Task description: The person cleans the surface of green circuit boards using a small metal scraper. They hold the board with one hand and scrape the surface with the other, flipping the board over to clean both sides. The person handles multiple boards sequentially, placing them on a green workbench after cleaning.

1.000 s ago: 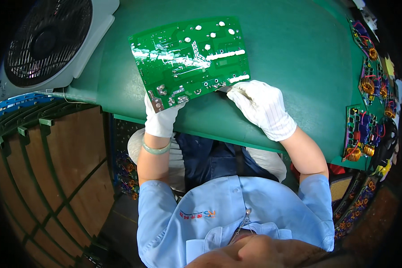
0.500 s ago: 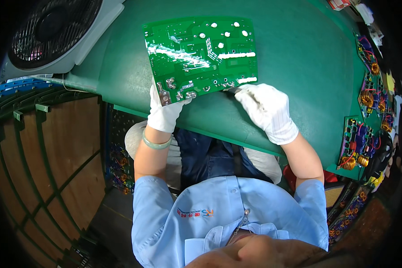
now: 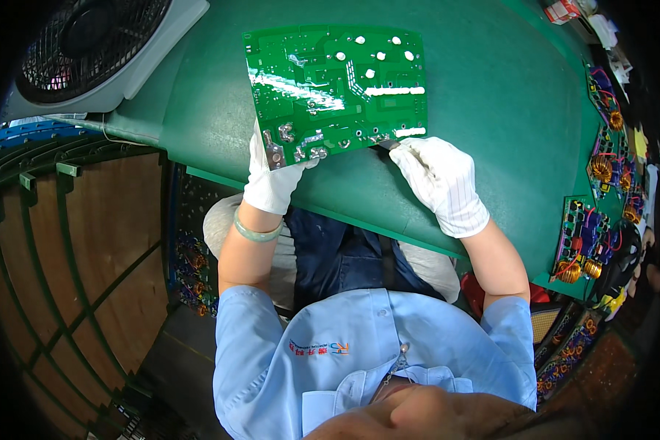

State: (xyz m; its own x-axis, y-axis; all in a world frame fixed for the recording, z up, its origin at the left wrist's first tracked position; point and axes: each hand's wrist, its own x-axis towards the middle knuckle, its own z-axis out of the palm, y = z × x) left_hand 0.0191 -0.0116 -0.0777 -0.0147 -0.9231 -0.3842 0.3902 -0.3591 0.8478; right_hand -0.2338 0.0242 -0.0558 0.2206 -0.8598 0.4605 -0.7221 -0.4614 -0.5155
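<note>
circuit board (image 3: 337, 84) above surface (image 3: 491, 88), long axis roughly 9-to-3, 10 o'clock from right hand (image 3: 438, 176), which pinches small dark piece (image 3: 390, 144), kind unclear, at board's 5 o'clock edge. left hand (image 3: 271, 183) nearer, grips 7 o'clock corner, partly hidden behind.

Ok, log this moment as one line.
white-gloved left hand: holds green rectangular circuit board near lower-left corner; white-gloved right hand: pinches small dark piece, kind unclear, by board's lower edge; green tabletop beneath

Grey fan (image 3: 99, 55), brown wooden panels (image 3: 117, 213)
</note>
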